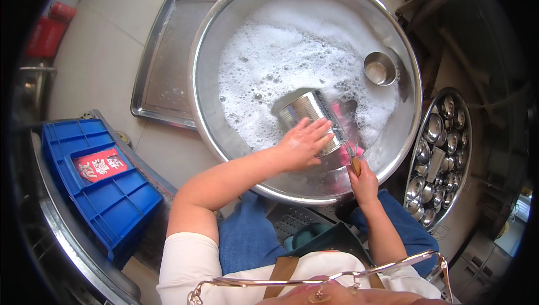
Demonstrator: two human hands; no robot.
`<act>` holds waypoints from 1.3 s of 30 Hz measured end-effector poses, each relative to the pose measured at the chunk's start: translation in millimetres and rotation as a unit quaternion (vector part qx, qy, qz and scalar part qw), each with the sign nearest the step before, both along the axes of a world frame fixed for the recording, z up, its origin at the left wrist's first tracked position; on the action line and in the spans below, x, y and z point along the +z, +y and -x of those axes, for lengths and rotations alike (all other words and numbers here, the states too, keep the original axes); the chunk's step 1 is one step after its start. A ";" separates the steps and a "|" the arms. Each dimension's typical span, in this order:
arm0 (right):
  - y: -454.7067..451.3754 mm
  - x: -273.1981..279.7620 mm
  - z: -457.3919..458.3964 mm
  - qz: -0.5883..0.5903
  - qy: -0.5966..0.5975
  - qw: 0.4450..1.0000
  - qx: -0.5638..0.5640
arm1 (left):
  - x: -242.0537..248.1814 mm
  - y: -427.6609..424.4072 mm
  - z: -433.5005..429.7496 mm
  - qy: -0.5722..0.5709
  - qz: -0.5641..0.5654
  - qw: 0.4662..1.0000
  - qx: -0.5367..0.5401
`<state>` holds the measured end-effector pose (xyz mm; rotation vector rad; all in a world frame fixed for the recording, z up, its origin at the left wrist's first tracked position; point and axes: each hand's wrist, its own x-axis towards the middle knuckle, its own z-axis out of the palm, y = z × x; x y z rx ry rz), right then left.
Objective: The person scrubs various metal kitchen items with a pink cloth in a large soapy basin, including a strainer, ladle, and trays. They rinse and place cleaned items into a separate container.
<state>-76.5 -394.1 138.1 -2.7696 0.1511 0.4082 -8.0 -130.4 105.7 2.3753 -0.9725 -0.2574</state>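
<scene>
A large round steel basin (206,31) holds foamy water. A ribbed metal can (305,105) lies tilted on its side, partly in the suds near the basin's front. My left hand (305,143) lies flat across the can with its fingers spread. My right hand (365,181) is closed around the wooden handle of a tool (356,166) with metal prongs at the can's right end; the tool's exact kind is not clear. Something pink (343,128) shows in the water beside the can. A small steel cup (380,68) floats or rests in the foam at the right.
A rectangular metal tray (168,61) lies on the floor left of the basin, partly under its rim. A blue plastic crate (101,178) with a red label stands at lower left. At right, an oval metal tub (467,136) holds several small steel bowls. Dark equipment borders the upper right.
</scene>
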 end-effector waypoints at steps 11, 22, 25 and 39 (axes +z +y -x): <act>3.7 -21.6 -29.4 -0.013 0.028 0.999 0.027 | -29.0 41.8 -17.6 0.193 -0.047 0.976 0.084; 11.7 -50.3 -35.3 -0.098 0.047 0.993 -0.049 | -94.9 72.0 -50.1 0.362 0.178 0.866 0.297; 12.0 -50.7 -35.1 -0.085 0.026 0.996 -0.018 | -98.4 51.2 -37.2 0.522 0.167 0.757 0.355; -7.4 -26.1 -37.8 -0.379 -0.242 0.893 -0.034 | 92.4 51.1 -51.4 0.099 0.510 0.838 0.168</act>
